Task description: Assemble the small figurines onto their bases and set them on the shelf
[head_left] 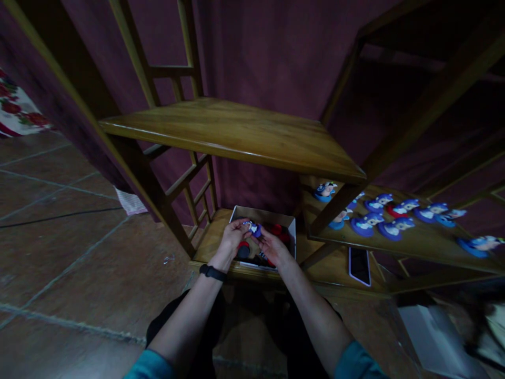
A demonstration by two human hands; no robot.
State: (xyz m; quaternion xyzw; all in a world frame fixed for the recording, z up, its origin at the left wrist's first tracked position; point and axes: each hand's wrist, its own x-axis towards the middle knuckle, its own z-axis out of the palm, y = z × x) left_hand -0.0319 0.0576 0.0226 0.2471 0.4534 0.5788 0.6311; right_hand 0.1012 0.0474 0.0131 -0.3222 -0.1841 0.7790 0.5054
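Note:
A small purple and white figurine (253,228) is held between both hands, just above an open white cardboard box (292,231). My left hand (235,235), with a dark band on its wrist, has its fingers closed on the figurine's upper left part. On the lower right side, my right hand (273,246) grips the same figurine by its purple base. Inside the box lie red and dark pieces, among them a round dark piece with a red edge (243,250); my hands partly cover them.
Above the box juts a wooden shelf (236,131). To the right, several similar figurines (366,223) stand on another shelf (355,243), and a phone (359,266) lies below them. A slanted wooden post (331,209) rises between. A pale box (437,337) sits at lower right.

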